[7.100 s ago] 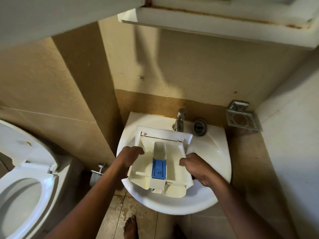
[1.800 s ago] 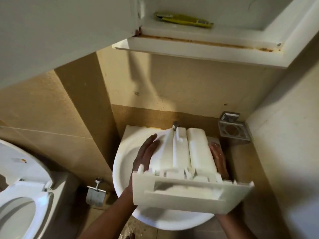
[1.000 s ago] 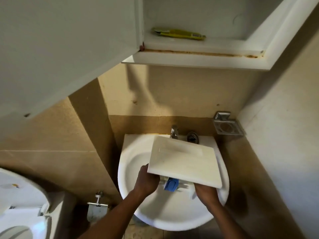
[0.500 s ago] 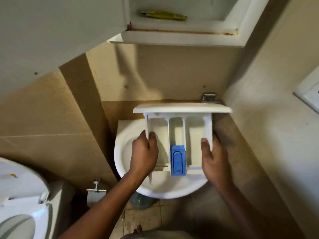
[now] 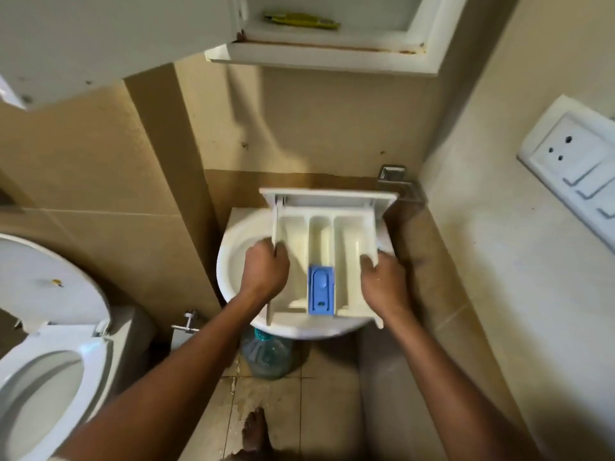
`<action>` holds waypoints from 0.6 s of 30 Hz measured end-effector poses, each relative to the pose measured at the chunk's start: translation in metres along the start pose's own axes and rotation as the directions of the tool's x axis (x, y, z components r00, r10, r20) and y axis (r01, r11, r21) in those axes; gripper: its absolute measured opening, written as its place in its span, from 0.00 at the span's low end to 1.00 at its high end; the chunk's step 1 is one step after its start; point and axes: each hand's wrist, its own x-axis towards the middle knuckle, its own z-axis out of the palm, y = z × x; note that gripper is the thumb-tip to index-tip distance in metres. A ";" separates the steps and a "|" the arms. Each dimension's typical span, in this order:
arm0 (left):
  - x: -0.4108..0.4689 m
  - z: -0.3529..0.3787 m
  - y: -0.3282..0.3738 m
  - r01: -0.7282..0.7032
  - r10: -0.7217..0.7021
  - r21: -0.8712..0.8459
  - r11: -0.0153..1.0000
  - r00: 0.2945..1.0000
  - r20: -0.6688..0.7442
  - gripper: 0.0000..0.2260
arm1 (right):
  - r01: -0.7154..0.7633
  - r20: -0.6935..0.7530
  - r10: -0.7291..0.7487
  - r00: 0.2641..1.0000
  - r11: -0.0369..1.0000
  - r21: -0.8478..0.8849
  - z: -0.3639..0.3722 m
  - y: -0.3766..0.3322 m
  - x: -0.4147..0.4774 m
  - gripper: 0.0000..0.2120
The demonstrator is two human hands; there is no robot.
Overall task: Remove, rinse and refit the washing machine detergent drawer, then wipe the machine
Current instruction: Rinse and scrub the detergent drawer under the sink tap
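The white detergent drawer (image 5: 346, 241) is held open side up over the white washbasin (image 5: 238, 247), its front panel pointing away toward the wall. A blue insert (image 5: 321, 294) sits in its middle compartment. My left hand (image 5: 264, 269) grips the drawer's left wall, fingers curled over the edge. On the opposite wall, my right hand (image 5: 382, 281) grips the drawer the same way. The tap is hidden behind the drawer. No washing machine is in view.
A toilet (image 5: 50, 344) with raised lid stands at the left. Overhead is an open wall cabinet (image 5: 332, 51). A socket panel (image 5: 575, 161) is on the right wall, a metal soap holder (image 5: 396, 181) by the basin. A water bottle (image 5: 266, 357) stands on the wet floor under the basin.
The drawer was turned from underside up to open side up and lifted off the basin. Over the last half second it stayed level in both hands while the view drew back.
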 end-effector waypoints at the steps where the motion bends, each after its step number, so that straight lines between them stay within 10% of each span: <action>1: -0.005 -0.004 0.013 -0.133 0.123 -0.079 0.988 0.985 -0.121 0.15 | 0.153 -0.138 -0.138 0.981 0.983 0.103 -0.013 -0.011 -0.003 0.14; 4: -0.029 -0.012 0.037 -0.415 0.332 -0.172 0.893 0.868 -0.369 0.06 | 0.495 -0.485 -0.426 0.764 0.869 0.018 -0.028 -0.022 -0.026 0.11; 6: -0.032 -0.003 0.026 -0.377 0.328 -0.094 0.921 0.884 -0.333 0.08 | 0.390 -0.500 -0.368 0.784 0.919 -0.064 -0.011 0.001 -0.032 0.12; 8: -0.021 0.013 0.000 -0.092 0.100 0.187 0.978 0.994 -0.038 0.09 | -0.028 -0.057 0.032 0.998 0.997 0.069 0.006 0.024 -0.018 0.10; 11: -0.023 0.024 -0.031 0.157 -0.334 0.499 0.852 0.897 0.288 0.12 | -0.385 0.462 0.445 0.767 0.896 -0.222 0.017 0.042 -0.019 0.06; 16: -0.043 0.020 -0.023 0.034 -0.028 0.113 0.993 0.998 -0.056 0.10 | -0.008 0.053 0.008 0.999 1.000 0.002 0.001 0.027 -0.028 0.12; 18: -0.044 0.015 -0.010 -0.151 0.147 -0.002 0.989 0.969 -0.199 0.09 | 0.233 -0.190 -0.213 0.958 0.969 0.085 -0.010 0.014 -0.032 0.12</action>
